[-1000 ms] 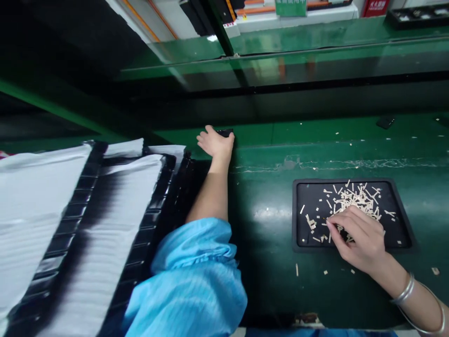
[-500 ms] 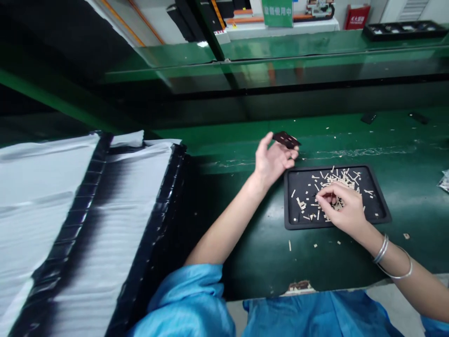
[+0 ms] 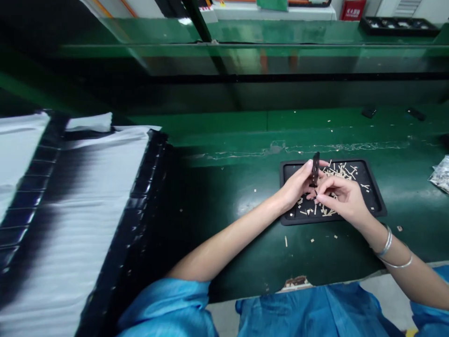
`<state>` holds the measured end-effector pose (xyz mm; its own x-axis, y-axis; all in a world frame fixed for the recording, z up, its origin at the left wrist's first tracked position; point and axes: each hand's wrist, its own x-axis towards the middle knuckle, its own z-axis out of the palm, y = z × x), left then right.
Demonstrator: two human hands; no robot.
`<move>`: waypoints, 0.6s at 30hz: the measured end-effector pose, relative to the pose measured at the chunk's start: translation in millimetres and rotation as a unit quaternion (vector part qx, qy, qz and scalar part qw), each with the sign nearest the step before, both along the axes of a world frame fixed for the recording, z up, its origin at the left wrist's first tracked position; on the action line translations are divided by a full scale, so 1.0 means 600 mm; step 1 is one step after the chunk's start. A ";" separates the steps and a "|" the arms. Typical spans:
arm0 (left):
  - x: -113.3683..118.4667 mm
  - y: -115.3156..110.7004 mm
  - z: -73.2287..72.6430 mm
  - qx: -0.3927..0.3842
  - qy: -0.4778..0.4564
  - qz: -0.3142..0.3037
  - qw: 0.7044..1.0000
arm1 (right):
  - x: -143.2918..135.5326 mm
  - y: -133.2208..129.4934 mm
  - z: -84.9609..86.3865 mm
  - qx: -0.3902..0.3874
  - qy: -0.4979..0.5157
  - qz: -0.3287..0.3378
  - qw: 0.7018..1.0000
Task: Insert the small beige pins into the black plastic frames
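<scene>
Black part (image 3: 315,170) now between hands (image 3: 345,200)

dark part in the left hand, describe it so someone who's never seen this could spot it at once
On the green table, find the black tray strewn with pale strips. Over it, the left hand holds the dark part on end, beside the right hand. Its dark colour and larger size set it apart from the strips.

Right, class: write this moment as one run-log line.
left hand: holds dark slotted part | right hand: fingertips pinched beside it | things: pale strips in black tray below | rest: green table
</scene>
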<state>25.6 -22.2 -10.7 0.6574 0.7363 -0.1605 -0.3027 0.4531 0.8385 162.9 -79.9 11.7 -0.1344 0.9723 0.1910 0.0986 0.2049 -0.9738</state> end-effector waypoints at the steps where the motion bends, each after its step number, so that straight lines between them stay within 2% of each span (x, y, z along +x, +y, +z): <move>1: 0.000 -0.003 0.000 0.013 0.009 0.003 1.000 | -0.002 0.000 -0.001 -0.012 -0.005 0.008 1.000; 5: -0.002 -0.007 0.001 0.023 0.014 0.000 1.000 | -0.002 0.002 -0.003 -0.040 0.032 0.023 0.998; 8: -0.004 0.000 -0.001 0.013 0.008 0.028 0.999 | 0.000 0.004 0.000 -0.028 0.078 -0.039 0.996; 11: -0.004 0.005 -0.003 0.004 0.006 0.049 0.999 | 0.002 0.007 0.000 -0.008 0.091 -0.113 0.989; 13: -0.003 0.005 -0.003 0.002 0.015 0.059 0.998 | 0.003 0.009 -0.002 -0.005 0.095 -0.139 0.986; 18: 0.000 -0.007 0.004 0.062 0.052 0.065 0.995 | 0.006 0.009 -0.007 0.024 0.051 -0.200 0.978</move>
